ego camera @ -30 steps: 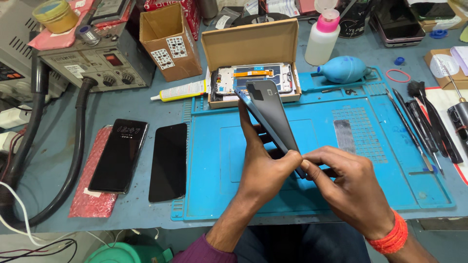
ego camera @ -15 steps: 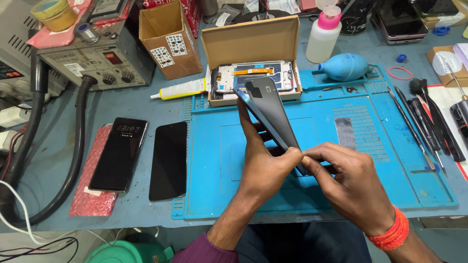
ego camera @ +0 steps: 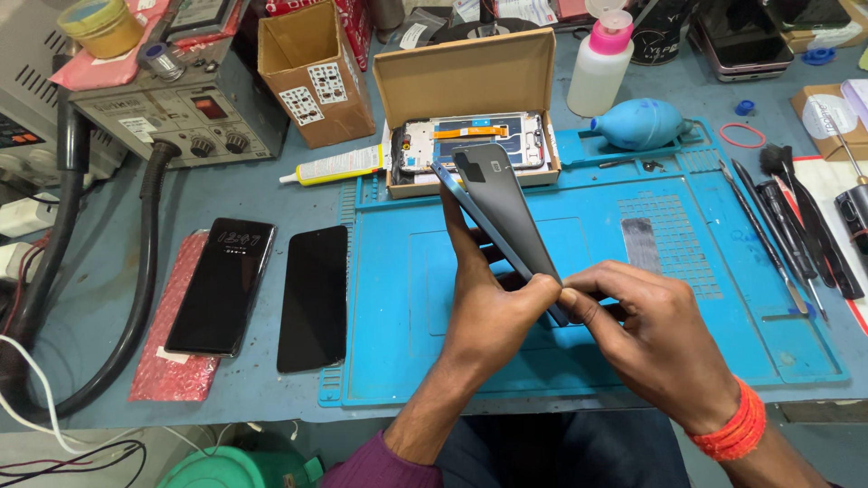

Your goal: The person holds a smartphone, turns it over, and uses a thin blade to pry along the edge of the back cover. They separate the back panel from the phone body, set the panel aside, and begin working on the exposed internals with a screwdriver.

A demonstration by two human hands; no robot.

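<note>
- Sitting at the far left of the surface [ego camera: 108,370] is a grey station [ego camera: 181,113] with knobs, a yellow jar [ego camera: 101,25] on top, and a thick black hose [ego camera: 136,298] curling down toward me.
- Two dark phones lie face up beside it: the left phone [ego camera: 221,285] on a pink bubble-wrap sheet [ego camera: 167,361], the right phone [ego camera: 314,296] on the bare surface, just beside the blue mat [ego camera: 407,361].
- Behind them stand an open brown carton [ego camera: 312,77] and a glue tube [ego camera: 336,166] lying flat.
- A shallow box [ego camera: 470,86] with its lid up sits at the mat's far edge, a phone frame [ego camera: 475,140] inside it.
- My left hand [ego camera: 493,316] grasps the grey phone [ego camera: 502,203] from below, holding it tilted up off the mat, its top end in front of the box.
- The phone's back cover [ego camera: 506,194] stands slightly split from the body [ego camera: 461,203] along the upper edge.
- My right hand [ego camera: 655,339] pinches the phone's lower end, thumb and forefinger closed on it right against my left thumb; an orange band [ego camera: 732,429] sits on that wrist.
- Farther back are a white bottle [ego camera: 601,63] with a pink cap and a blue blower [ego camera: 637,122].
- At the right, a red ring [ego camera: 743,136] lies near dark tools [ego camera: 800,221] laid out in a row.
</note>
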